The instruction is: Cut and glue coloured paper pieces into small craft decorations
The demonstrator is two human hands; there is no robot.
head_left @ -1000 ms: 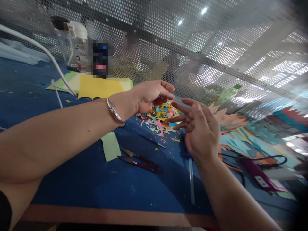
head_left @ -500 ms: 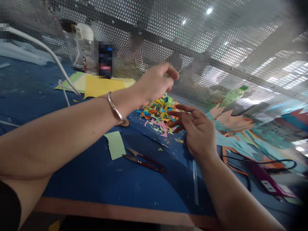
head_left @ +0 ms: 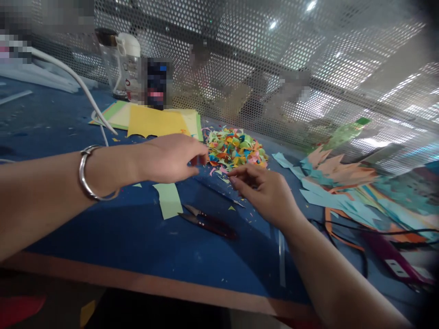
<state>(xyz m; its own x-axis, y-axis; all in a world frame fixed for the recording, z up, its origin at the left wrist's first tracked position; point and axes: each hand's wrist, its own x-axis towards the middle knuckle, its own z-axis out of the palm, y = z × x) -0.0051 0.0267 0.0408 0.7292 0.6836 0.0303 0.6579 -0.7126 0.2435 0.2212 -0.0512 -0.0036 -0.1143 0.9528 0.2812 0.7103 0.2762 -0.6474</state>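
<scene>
My left hand [head_left: 174, 157], with a silver bangle on the wrist, hovers left of a heap of colourful paper scraps [head_left: 236, 148]. Its fingers are bent, the thumb stands apart from them, and nothing shows between. My right hand [head_left: 265, 189] is at the near right edge of the heap. There the thumb and forefinger tips come together; whatever they may pinch is too small to make out. Below and between the hands lie a light green piece of paper [head_left: 168, 201], thread snips [head_left: 209, 224] and a thin pointed tool [head_left: 222, 194] on the blue tabletop [head_left: 137, 246].
Yellow and green sheets [head_left: 157, 121] lie behind my left hand, beside a white cable [head_left: 75, 75]. Bottles [head_left: 132, 68] stand against the perforated screen [head_left: 219, 59]. On the right are cut blue paper pieces [head_left: 343, 203], peach paper petals [head_left: 346, 169], a purple power strip [head_left: 391, 256] and a clear strip [head_left: 281, 258].
My left hand has come down and left from above the scrap heap, uncovering it. My right hand has moved slightly left and its spread fingers have drawn together. The view has shifted a little.
</scene>
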